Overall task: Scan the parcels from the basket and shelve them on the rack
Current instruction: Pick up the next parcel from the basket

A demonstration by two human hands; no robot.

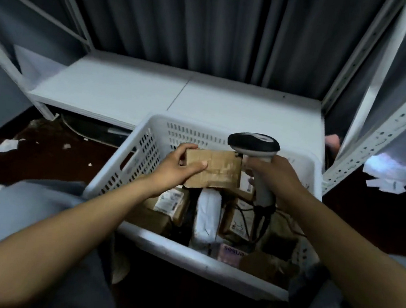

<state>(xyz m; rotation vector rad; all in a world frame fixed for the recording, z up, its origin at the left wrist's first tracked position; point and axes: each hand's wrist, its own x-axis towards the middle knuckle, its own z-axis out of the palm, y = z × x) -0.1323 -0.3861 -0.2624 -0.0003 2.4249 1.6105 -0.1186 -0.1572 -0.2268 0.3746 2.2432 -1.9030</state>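
My left hand (179, 166) grips a small brown cardboard parcel (216, 169) by its left end, holding it above the white perforated basket (133, 161). My right hand (273, 177) grips the handle of a barcode scanner (253, 142), whose black and grey head sits just above the parcel's right end. The scanner's cable runs down into the basket. Inside the basket lie several more parcels: brown boxes with white labels (170, 204), a white poly mailer (206, 217) and a pink-labelled packet (232, 253).
The white rack's low shelf (133, 91) stretches behind the basket, with perforated uprights (384, 137) at the right and a frame at the left. Dark curtains hang behind. Paper scraps (5, 145) lie on the dark floor. My knees flank the basket.
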